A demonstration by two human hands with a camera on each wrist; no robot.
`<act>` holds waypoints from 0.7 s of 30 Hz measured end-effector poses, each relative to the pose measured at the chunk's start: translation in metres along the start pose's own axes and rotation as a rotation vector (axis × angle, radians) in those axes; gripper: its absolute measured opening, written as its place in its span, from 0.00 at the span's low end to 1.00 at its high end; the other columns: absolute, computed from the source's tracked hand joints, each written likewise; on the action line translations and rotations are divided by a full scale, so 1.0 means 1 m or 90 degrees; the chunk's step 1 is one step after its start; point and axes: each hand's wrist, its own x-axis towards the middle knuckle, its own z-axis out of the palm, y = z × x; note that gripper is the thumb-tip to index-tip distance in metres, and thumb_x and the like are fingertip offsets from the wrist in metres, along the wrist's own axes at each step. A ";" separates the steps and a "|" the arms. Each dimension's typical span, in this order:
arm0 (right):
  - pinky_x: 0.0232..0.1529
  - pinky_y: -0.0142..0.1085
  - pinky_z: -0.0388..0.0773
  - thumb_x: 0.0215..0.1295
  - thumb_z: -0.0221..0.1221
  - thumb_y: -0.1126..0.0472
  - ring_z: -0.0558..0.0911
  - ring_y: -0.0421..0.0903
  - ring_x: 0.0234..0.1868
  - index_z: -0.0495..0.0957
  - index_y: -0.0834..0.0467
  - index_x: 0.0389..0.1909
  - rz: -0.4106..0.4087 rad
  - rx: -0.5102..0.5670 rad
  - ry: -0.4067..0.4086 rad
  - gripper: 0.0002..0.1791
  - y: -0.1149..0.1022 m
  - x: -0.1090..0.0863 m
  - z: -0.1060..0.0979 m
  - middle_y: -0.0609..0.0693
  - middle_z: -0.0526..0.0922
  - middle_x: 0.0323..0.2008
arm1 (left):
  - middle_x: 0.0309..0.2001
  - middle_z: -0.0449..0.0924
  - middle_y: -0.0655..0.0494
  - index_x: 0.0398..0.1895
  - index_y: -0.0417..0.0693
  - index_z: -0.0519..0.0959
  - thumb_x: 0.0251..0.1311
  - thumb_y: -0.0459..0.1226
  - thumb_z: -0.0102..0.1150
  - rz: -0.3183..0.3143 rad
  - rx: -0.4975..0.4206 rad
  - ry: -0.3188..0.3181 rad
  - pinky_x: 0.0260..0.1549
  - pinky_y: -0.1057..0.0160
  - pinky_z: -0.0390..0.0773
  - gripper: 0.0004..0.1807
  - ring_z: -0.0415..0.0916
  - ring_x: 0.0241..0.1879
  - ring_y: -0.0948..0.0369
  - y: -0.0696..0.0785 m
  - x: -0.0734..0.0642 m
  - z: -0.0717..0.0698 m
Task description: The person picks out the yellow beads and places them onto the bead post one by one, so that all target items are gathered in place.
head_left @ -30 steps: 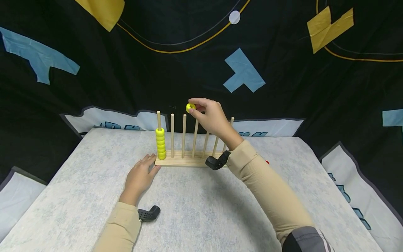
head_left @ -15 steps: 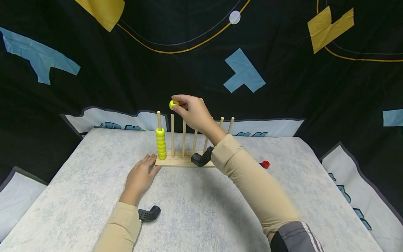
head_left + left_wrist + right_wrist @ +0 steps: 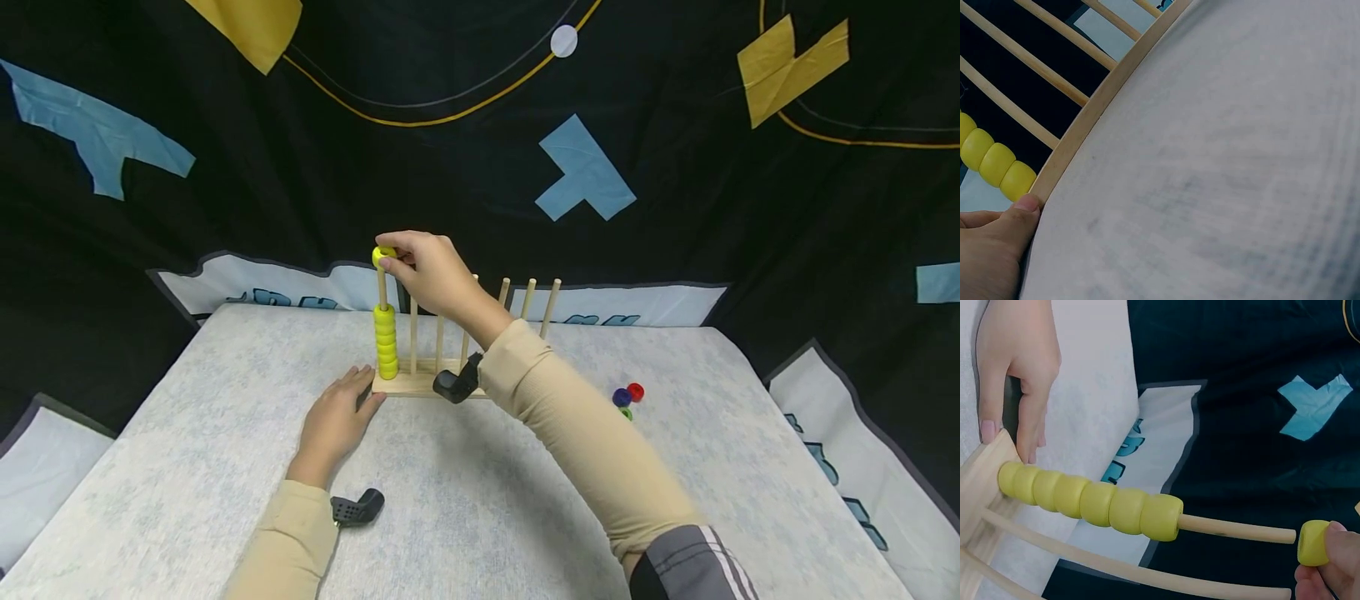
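Thumb and fingers of my right hand pinch a yellow bead at the tip of the leftmost wooden peg. In the right wrist view a narrow gap separates bead and peg tip. Lower on that peg sits a stack of several yellow beads. My left hand holds the left end of the wooden bead rack's base, thumb at the front corner and fingers at the far side. The right forearm hides part of the base in the head view.
Several bare pegs stand in a row right of the stack. Right of the forearm lie a red bead, a blue bead and a partly hidden green bead on the pale tabletop. A dark curtain hangs behind.
My right hand has carried the yellow bead leftward from over the middle pegs to the leftmost peg's tip. Loose beads at the right have come into view. The left hand stays put.
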 end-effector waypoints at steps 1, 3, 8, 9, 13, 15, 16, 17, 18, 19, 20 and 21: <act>0.52 0.22 0.79 0.72 0.58 0.58 0.83 0.41 0.53 0.75 0.56 0.64 0.001 -0.001 -0.003 0.21 0.000 0.000 0.001 0.49 0.82 0.59 | 0.72 0.66 0.43 0.72 0.43 0.67 0.72 0.50 0.53 0.000 -0.001 -0.001 0.68 0.34 0.61 0.31 0.60 0.73 0.41 0.000 0.000 0.000; 0.53 0.22 0.79 0.73 0.58 0.58 0.82 0.41 0.53 0.75 0.56 0.64 0.002 -0.004 -0.007 0.21 0.000 0.000 0.002 0.49 0.82 0.59 | 0.72 0.66 0.42 0.72 0.43 0.67 0.72 0.50 0.53 0.001 -0.002 -0.001 0.68 0.33 0.61 0.31 0.60 0.73 0.41 0.001 -0.001 0.000; 0.53 0.23 0.79 0.72 0.58 0.58 0.82 0.40 0.53 0.75 0.56 0.64 0.006 -0.011 -0.012 0.21 0.001 0.001 0.004 0.49 0.82 0.58 | 0.72 0.66 0.42 0.71 0.43 0.67 0.71 0.50 0.54 0.002 0.000 0.001 0.68 0.34 0.62 0.32 0.61 0.73 0.41 0.002 -0.001 0.000; 0.53 0.23 0.79 0.72 0.58 0.58 0.82 0.40 0.53 0.75 0.56 0.64 0.005 -0.011 -0.012 0.22 0.001 0.001 0.004 0.49 0.82 0.58 | 0.72 0.66 0.42 0.71 0.43 0.67 0.72 0.51 0.53 0.002 0.001 0.000 0.68 0.34 0.62 0.32 0.61 0.73 0.41 0.002 -0.001 0.001; 0.54 0.23 0.79 0.72 0.59 0.58 0.82 0.40 0.53 0.75 0.56 0.65 0.010 -0.011 -0.023 0.22 0.001 0.003 0.006 0.50 0.82 0.57 | 0.72 0.66 0.42 0.72 0.43 0.67 0.72 0.50 0.53 0.000 0.004 -0.001 0.68 0.34 0.62 0.31 0.60 0.73 0.41 0.002 -0.001 0.000; 0.56 0.24 0.79 0.72 0.58 0.58 0.81 0.41 0.56 0.74 0.57 0.65 0.016 -0.014 -0.031 0.23 0.000 0.003 0.007 0.50 0.82 0.59 | 0.72 0.66 0.42 0.72 0.43 0.67 0.72 0.50 0.54 -0.002 0.004 -0.001 0.68 0.34 0.62 0.31 0.61 0.73 0.42 0.002 -0.001 0.000; 0.58 0.24 0.78 0.72 0.58 0.57 0.81 0.41 0.58 0.74 0.56 0.66 0.019 -0.017 -0.034 0.23 0.000 0.003 0.007 0.49 0.81 0.60 | 0.72 0.66 0.42 0.72 0.43 0.67 0.72 0.50 0.54 -0.002 0.005 -0.001 0.68 0.34 0.62 0.31 0.61 0.73 0.42 0.002 0.000 0.000; 0.60 0.25 0.77 0.72 0.58 0.57 0.80 0.41 0.60 0.74 0.56 0.66 0.021 -0.020 -0.036 0.23 0.000 0.002 0.007 0.49 0.80 0.62 | 0.72 0.66 0.42 0.72 0.43 0.67 0.72 0.49 0.54 -0.002 0.005 -0.002 0.68 0.34 0.62 0.31 0.61 0.73 0.41 0.002 0.000 0.000; 0.62 0.26 0.76 0.72 0.58 0.57 0.79 0.42 0.63 0.73 0.56 0.66 0.021 -0.024 -0.034 0.24 0.000 0.002 0.006 0.49 0.79 0.63 | 0.72 0.66 0.43 0.72 0.43 0.67 0.72 0.49 0.54 -0.002 0.006 -0.003 0.68 0.34 0.62 0.31 0.61 0.73 0.41 0.001 0.000 0.000; 0.63 0.27 0.75 0.72 0.58 0.56 0.78 0.42 0.65 0.73 0.56 0.67 0.020 -0.026 -0.030 0.24 0.000 0.001 0.006 0.49 0.78 0.65 | 0.72 0.66 0.43 0.72 0.44 0.67 0.72 0.50 0.54 -0.004 0.006 -0.003 0.68 0.34 0.62 0.31 0.61 0.73 0.41 0.001 -0.001 0.000; 0.65 0.27 0.74 0.72 0.58 0.56 0.76 0.42 0.67 0.73 0.55 0.67 0.017 -0.029 -0.024 0.24 -0.001 0.001 0.005 0.48 0.77 0.66 | 0.72 0.66 0.43 0.72 0.44 0.67 0.72 0.50 0.54 -0.005 0.005 -0.003 0.68 0.34 0.62 0.31 0.60 0.73 0.41 0.001 -0.001 0.000; 0.66 0.28 0.73 0.72 0.58 0.55 0.75 0.42 0.68 0.73 0.55 0.67 0.014 -0.032 -0.016 0.24 -0.001 0.000 0.005 0.48 0.76 0.67 | 0.72 0.65 0.43 0.72 0.44 0.67 0.72 0.50 0.53 -0.005 0.005 -0.004 0.68 0.33 0.62 0.31 0.60 0.73 0.41 0.001 -0.001 0.000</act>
